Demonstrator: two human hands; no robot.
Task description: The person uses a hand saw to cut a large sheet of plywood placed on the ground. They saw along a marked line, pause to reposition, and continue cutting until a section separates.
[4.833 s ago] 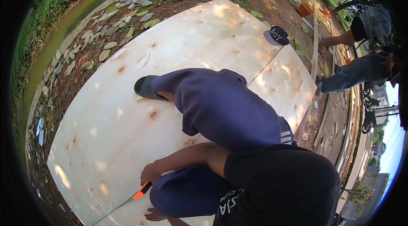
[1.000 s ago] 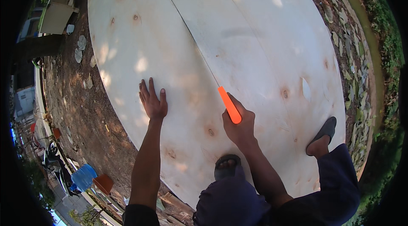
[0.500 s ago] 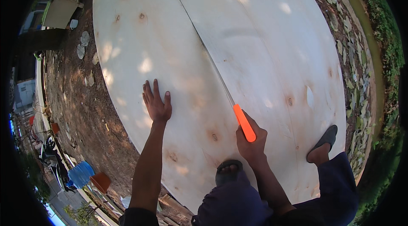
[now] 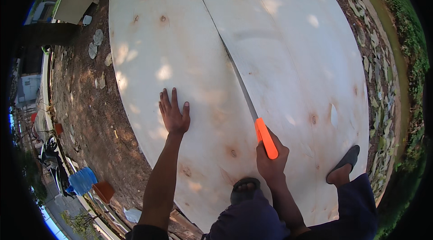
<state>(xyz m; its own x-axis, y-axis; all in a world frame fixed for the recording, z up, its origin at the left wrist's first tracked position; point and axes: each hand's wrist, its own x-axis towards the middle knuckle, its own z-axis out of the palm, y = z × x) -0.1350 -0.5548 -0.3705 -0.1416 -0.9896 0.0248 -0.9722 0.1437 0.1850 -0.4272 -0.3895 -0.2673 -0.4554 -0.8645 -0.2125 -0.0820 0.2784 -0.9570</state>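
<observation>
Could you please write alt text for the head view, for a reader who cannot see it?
The right hand grips an orange-handled saw, its blade along a dark line in a large pale wooden sheet; the left hand rests flat on the sheet. Two slippered feet rest there too; soil lies left, fallen leaves right.

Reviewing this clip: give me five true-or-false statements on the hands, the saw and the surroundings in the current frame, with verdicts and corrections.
1. The right hand grips the saw by its orange handle. True.
2. The left hand is clasped around the saw's blade. False: it lies spread on the wooden board, apart from the blade.
3. The blade lines up with a dark line running along the board. True.
4. Both of the person's feet are bare. False: they wear dark sandals.
5. The blue bottle stands on the board. False: it is off the board, beside a reddish-brown pot.
</observation>
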